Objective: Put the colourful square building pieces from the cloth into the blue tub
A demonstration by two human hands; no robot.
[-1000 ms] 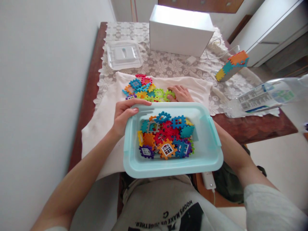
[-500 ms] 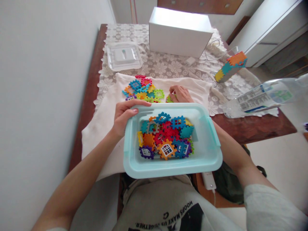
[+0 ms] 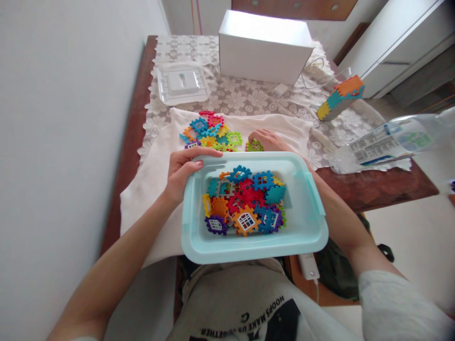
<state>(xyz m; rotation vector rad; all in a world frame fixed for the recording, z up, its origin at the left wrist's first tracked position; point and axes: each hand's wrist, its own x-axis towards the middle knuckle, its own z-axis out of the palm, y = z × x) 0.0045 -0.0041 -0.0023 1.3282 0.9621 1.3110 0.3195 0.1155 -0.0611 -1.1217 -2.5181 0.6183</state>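
A light-blue plastic bin (image 3: 305, 232) is tilted toward me, close to my body. Inside it lie several colourful interlocking building blocks, among them an orange window block (image 3: 246, 220) and a teal block (image 3: 275, 194). My left hand (image 3: 181, 173) is closed on the bin's upper left corner, thumb and fingers over the rim. Past the bin's far rim, the curled fingers of my right hand (image 3: 270, 140) are on a green building block (image 3: 254, 146) lying on the white cloth. The bin partly hides this block and my right wrist.
A pile of loose building blocks (image 3: 209, 130) lies on the white cloth (image 3: 152, 199). Behind it are a clear lid (image 3: 183, 84) and a white box (image 3: 265, 52). On the right stand a built block shape (image 3: 341, 97) and a lying plastic bottle (image 3: 387, 142).
My right hand has shifted slightly, with its fingers curled lower, and more of the green building block shows. My left hand and the bin stay in place.
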